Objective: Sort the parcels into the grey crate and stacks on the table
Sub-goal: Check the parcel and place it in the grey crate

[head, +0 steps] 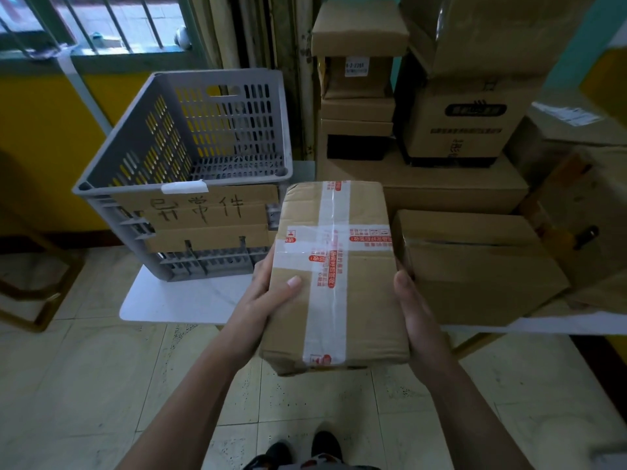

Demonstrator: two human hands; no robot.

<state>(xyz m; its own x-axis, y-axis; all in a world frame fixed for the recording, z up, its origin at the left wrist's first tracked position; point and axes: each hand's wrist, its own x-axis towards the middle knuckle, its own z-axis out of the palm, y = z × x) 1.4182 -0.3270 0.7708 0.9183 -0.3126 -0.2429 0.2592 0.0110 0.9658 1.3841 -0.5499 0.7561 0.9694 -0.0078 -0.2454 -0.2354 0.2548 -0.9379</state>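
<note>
A brown cardboard parcel point(334, 276), crossed lengthwise and widthwise by clear tape printed with red characters, is held in the air in front of the person, above the tiled floor point(101, 385) and the near edge of the white table point(176, 300). The left hand point(268, 296) clasps its left side, thumb laid flat on the top face and the other fingers hidden under or behind the box. The right hand point(417, 313) presses against its right side, thumb along the upper edge and palm on the side wall; its remaining fingers are out of sight. Just right of the right hand, a plain cardboard box point(481, 266) lies on the table, very close to the held parcel; whether they touch cannot be told. Up and left of the left hand stands the grey crate point(190, 157), slotted walls, nothing visible inside it, with a cardboard sign point(203, 215) bearing handwritten characters fixed to its near wall by a strip of white tape. Beyond both hands, behind the parcel, stacks of boxes point(420, 113) rise on the table's far right part, the tallest with black printing on its front. Further off, above the crate, is a barred window point(101, 25) over a yellow wall point(44, 130).
</note>
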